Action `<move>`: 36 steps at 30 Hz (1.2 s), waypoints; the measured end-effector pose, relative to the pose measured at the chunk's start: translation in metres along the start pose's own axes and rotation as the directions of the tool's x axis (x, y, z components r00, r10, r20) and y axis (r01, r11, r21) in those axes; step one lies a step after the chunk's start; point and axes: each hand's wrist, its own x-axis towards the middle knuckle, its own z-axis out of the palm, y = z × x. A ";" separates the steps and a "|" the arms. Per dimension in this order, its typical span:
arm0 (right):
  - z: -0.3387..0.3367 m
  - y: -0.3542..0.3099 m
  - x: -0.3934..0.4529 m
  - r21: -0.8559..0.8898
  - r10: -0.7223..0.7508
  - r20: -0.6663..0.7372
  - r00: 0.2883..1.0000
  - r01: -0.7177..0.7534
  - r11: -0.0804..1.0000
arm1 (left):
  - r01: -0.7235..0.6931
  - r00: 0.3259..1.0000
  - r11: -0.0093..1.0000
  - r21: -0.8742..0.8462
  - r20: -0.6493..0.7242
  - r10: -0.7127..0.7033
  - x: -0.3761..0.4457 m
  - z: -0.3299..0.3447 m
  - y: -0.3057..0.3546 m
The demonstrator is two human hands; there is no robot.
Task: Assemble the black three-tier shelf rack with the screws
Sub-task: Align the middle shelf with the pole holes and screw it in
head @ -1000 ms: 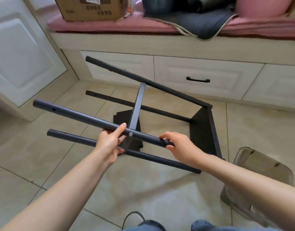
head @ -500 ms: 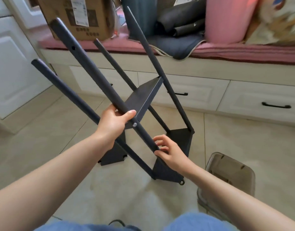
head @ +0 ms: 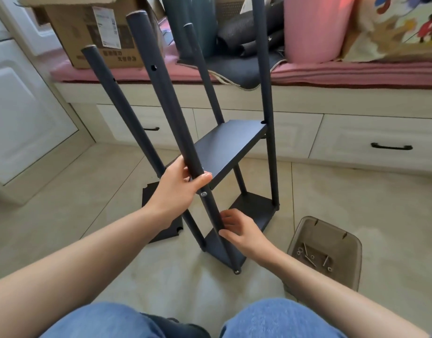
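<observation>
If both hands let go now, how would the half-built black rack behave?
Probably it tips: the rack leans toward the person, steadied by the left hand and right hand. It likely wobbles, since the post tops stand unjoined. It seems light.

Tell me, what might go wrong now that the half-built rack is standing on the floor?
1. The rack leans toward the person, and only the left hand and right hand on its near pole steady it; a slip could topple it.
2. The third shelf panel lies loose on the floor by the base, easy to knock.
3. The open tray of screws sits close by; a bump could scatter them.
</observation>
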 end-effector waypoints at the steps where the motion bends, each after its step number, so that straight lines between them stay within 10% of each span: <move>1: 0.001 0.000 -0.001 -0.009 0.005 0.015 1.000 -0.005 1.000 | -0.002 1.000 1.000 -0.008 0.008 0.002 -0.002 -0.001 0.000; 6: -0.009 -0.005 -0.003 -0.107 0.046 0.048 0.998 -0.041 0.993 | -0.021 0.997 1.000 0.023 0.070 0.019 -0.011 -0.006 -0.004; 21: -0.145 -0.045 0.007 -0.040 0.163 -0.589 0.792 -0.230 0.972 | -0.010 0.998 0.999 0.037 0.056 0.008 -0.024 -0.025 -0.045; 36: -0.164 -0.075 0.029 -0.085 -0.009 -0.596 0.803 -0.051 0.995 | -0.065 0.997 0.997 0.052 0.049 0.062 -0.010 -0.030 -0.050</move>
